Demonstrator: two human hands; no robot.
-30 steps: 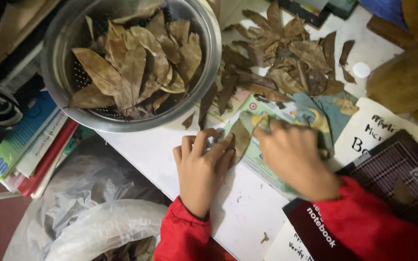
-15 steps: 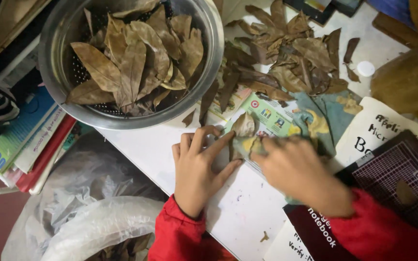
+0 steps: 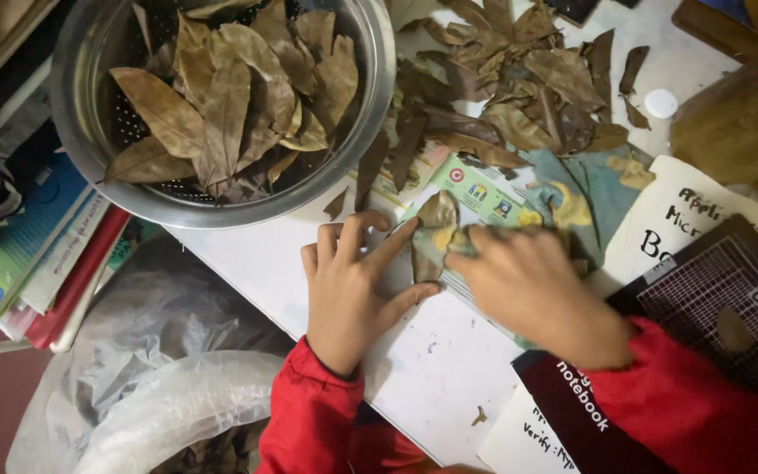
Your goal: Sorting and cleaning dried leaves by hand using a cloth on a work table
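Hands work together on one dry leaf (image 3: 432, 235) at the white table (image 3: 256, 263) edge. Left hand (image 3: 353, 285) lies palm down, fingers spread flat on the table; its forefinger and thumb reach to the leaf's left edge, and the leaf sits just beyond those two fingertips, to their right. Right hand (image 3: 532, 285) is palm down with fingers curled, its fingertips pressing on the leaf's right side; whether they pinch it or only press cannot be told. Leaf rests partly on a printed sheet (image 3: 484, 197) under the right hand. Past the fingertips lies a loose leaf pile (image 3: 519, 88). Beyond the left hand, near it, stands a metal colander (image 3: 221, 105) holding more leaves. Beside the right wrist lie notebooks (image 3: 712, 307).
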